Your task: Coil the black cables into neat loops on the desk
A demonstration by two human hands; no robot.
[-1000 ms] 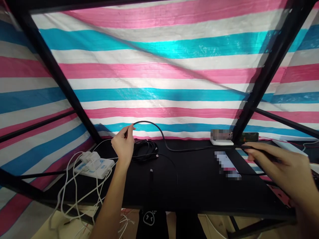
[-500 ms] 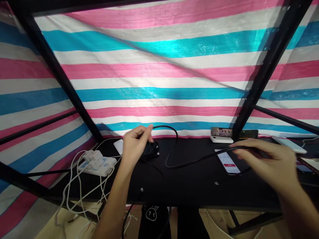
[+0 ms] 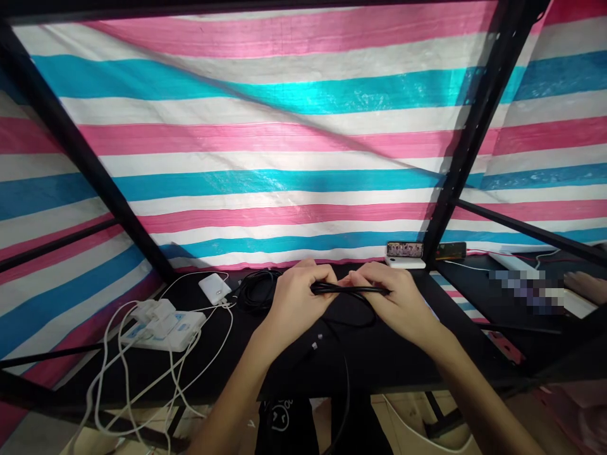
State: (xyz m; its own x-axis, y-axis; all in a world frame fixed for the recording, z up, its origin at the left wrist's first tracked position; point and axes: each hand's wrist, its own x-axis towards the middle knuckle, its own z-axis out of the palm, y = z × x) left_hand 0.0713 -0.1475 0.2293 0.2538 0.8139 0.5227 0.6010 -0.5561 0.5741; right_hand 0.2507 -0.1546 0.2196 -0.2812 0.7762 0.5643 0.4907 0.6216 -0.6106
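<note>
Close together over the middle of the black table, both my hands grip a black cable (image 3: 353, 289). My left hand (image 3: 301, 294) is closed around several strands of it. My right hand (image 3: 396, 294) pinches the same strands a little to the right. A loop of the cable hangs below the hands, and one length runs down past the table's front edge. Behind my left wrist lies a coiled black cable (image 3: 256, 291). Small pale connectors (image 3: 317, 342) show under the hands. The phone on the table is mostly hidden by my right hand.
A white power strip (image 3: 165, 330) with tangled white cords stands at the left, near a white charger-like box (image 3: 214, 289). At the back right, a phone (image 3: 404, 249) leans on a white stand (image 3: 405, 261). Another person's hand (image 3: 588, 285) appears at the far right.
My hands have come together from far apart, the right one moving left. The stretched cable is now gathered into several strands between them. The view has shifted slightly right.
</note>
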